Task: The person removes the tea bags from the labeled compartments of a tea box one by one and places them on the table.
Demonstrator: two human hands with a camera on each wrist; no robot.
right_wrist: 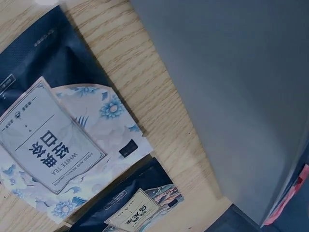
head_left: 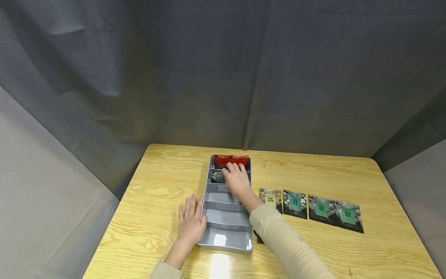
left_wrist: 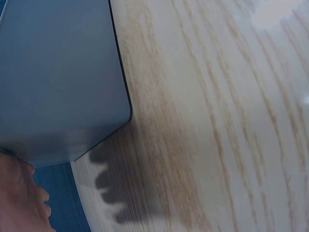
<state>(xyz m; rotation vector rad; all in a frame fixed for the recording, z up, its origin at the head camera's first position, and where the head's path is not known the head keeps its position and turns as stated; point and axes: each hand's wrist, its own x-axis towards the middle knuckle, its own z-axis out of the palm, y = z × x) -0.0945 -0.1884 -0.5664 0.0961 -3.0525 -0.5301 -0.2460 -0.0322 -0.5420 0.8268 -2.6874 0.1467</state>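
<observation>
A long grey divided box (head_left: 225, 234) lies on the table. My left hand (head_left: 192, 226) rests along its left side, fingers straight; in the left wrist view part of that hand (left_wrist: 21, 198) shows beside the box wall. Over the second compartment from the back, my right hand (head_left: 238, 180) reaches in, fingers spread and bent down. Beside its thumb, a dark tea packet with a pale label (head_left: 218, 177) stands in that compartment. Red packets (head_left: 226, 159) stand in the rearmost one. I cannot tell whether the right fingers pinch a packet.
Right of the box lie a yellow-labelled tea packet (head_left: 270, 198), a white tea packet (right_wrist: 53, 145) and two green-labelled packets (head_left: 321, 209) in a row. Another dark packet (head_left: 259, 239) is partly hidden under my right sleeve. A grey curtain (head_left: 195, 97) hangs behind the table.
</observation>
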